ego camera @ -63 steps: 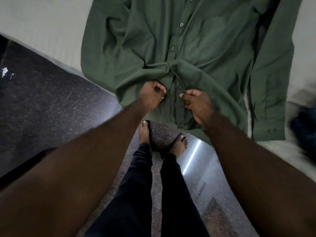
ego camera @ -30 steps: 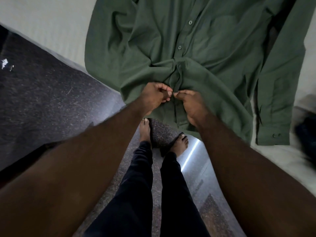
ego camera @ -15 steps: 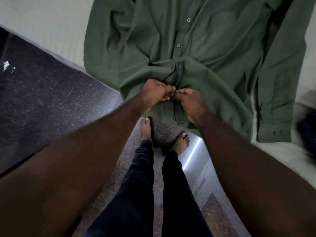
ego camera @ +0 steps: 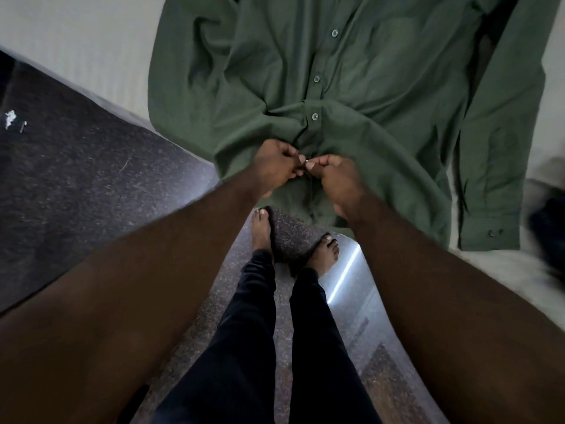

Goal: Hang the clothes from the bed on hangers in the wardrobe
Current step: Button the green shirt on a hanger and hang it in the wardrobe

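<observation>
A dark green button-up shirt [ego camera: 351,75] lies face up on the bed [ego camera: 76,47], its hem hanging over the bed's edge towards me. Three buttons show along its front placket. My left hand [ego camera: 276,166] and my right hand [ego camera: 336,175] meet at the placket just below the lowest visible button. Each pinches the shirt's front edge with curled fingers, fingertips nearly touching. One long sleeve with a buttoned cuff [ego camera: 492,234] lies along the right side. No hanger or wardrobe is in view.
The bed's pale sheet runs across the top and right. A dark garment [ego camera: 550,234] lies blurred at the right edge. Below is a dark speckled polished floor [ego camera: 76,179] with a small white scrap [ego camera: 10,117]. My bare feet stand at the bed's edge.
My hands have come together at the shirt's placket, from a little apart to fingertips almost touching. The view has shifted slightly; the shirt has stayed in place.
</observation>
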